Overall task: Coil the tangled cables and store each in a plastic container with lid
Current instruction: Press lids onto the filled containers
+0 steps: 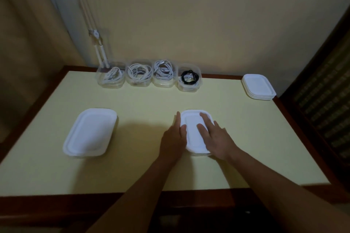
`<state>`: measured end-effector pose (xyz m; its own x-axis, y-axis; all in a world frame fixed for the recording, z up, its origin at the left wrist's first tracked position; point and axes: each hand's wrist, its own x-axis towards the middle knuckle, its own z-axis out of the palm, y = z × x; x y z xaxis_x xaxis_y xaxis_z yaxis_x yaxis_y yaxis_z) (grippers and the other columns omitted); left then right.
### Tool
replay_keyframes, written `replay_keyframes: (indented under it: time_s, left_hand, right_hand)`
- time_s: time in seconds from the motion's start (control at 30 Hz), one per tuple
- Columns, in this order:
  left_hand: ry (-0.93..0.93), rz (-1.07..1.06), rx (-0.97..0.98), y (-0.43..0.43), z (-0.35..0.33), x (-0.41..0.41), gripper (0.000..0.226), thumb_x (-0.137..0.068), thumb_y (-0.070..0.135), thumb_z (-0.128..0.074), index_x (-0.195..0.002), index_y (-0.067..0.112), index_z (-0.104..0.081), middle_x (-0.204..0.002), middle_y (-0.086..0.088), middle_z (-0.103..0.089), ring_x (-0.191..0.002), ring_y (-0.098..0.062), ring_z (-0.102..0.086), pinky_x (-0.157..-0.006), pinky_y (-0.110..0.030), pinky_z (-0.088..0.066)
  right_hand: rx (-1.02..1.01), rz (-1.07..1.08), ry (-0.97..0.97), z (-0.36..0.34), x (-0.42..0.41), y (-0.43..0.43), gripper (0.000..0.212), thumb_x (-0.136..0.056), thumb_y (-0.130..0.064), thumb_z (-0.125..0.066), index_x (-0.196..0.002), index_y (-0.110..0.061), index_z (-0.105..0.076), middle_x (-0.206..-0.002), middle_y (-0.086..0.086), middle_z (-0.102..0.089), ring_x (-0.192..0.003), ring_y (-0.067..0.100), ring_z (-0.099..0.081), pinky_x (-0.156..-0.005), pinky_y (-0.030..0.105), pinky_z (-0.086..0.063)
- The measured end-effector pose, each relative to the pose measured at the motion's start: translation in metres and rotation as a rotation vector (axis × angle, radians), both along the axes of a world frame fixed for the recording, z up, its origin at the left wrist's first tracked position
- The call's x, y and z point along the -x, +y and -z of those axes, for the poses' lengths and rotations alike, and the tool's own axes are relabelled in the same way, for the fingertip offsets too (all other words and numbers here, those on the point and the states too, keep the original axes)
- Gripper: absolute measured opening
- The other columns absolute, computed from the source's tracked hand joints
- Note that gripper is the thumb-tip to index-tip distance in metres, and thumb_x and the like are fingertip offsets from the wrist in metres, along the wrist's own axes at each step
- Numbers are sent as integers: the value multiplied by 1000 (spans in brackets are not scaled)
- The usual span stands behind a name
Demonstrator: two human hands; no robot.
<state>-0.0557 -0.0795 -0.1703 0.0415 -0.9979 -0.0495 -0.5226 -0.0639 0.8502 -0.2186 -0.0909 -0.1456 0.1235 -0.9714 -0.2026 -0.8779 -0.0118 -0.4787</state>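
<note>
Step in hand, as I judge it: seating the lid (193,132) on the near box (200,154), which stands on the worktop (147,104).

- Right hand (214,138): released, fingers straight and spread, lying flat on top of the lid, grasping nothing.
- Left hand (173,138): also released, fingers straight, laid along the left edge of the same lid.
- Contents of the near box are hidden by the lid; can't tell from here whether a cable is inside.
- Left of the near box, well apart: a second closed box (90,132).
- Behind the near box, against the wall: four open boxes (140,81) side by side, three holding coiled white cables (139,72) and the one on the right a black cable (190,78). None is lidded yet.
- Behind and to the right of the near box: a stack of spare lids (258,86).

To do it well:
- Press round the rim, corner by corner, not on the middle panel, which would likely flex without catching.
- Keep the left hand bracing the side so the box does not skate.
- Check that no cable loop is pinched under the rim.
</note>
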Motion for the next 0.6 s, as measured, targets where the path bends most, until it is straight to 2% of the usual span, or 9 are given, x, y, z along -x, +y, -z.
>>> replay_keyframes:
  time_s: [0.1, 0.27, 0.37, 0.43, 0.5, 0.6]
  left_hand:
    - [-54, 16, 4, 19, 1, -9, 58, -107, 28, -34, -161, 25, -12, -112, -23, -67, -96, -35, -64, -84, -39, -49]
    - [-158, 28, 87, 39, -5, -29, 57, -107, 25, -34, -161, 19, -15, -82, -18, -66, -75, -34, -64, -70, -39, -50]
    - [-278, 42, 111, 46, -15, -55, 58, -106, 28, -36, -160, 20, -17, -92, -20, -69, -83, -36, -65, -76, -40, -51]
    - [-329, 32, 153, 49, -26, -79, 58, -106, 31, -38, -160, 22, -20, -104, -21, -70, -92, -36, -65, -82, -40, -50]
    - [-348, -5, 234, 47, -38, -107, 57, -105, 33, -39, -159, 19, -26, -107, -24, -69, -95, -39, -64, -84, -41, -49]
    - [-411, -99, 442, 43, -48, -153, 61, -96, 38, -41, -146, 4, -50, -99, -24, -72, -83, -38, -69, -74, -39, -55]
  right_hand:
    - [7, 51, -46, 3, -12, 10, 57, -106, -56, -21, -160, -39, -10, -152, 11, -46, -135, 32, -46, -117, 52, -29]
    - [17, 100, -110, -1, -38, 34, 56, -107, -52, -23, -160, -38, -11, -147, 10, -52, -128, 33, -52, -115, 52, -33]
    - [-4, 116, -169, -5, -56, 49, 54, -108, -48, -26, -160, -38, -16, -148, 10, -53, -132, 33, -51, -114, 46, -34]
    - [1, 122, -230, -13, -77, 54, 53, -108, -48, -29, -160, -39, -20, -148, 12, -53, -128, 34, -54, -101, 34, -39]
    - [12, 130, -301, -22, -106, 54, 54, -107, -47, -32, -160, -39, -20, -149, 14, -52, -127, 34, -54, -91, 29, -37]
    - [55, 128, -421, -39, -155, 49, 58, -106, -46, -39, -160, -36, -21, -156, 10, -45, -136, 33, -48, -98, 30, -37]
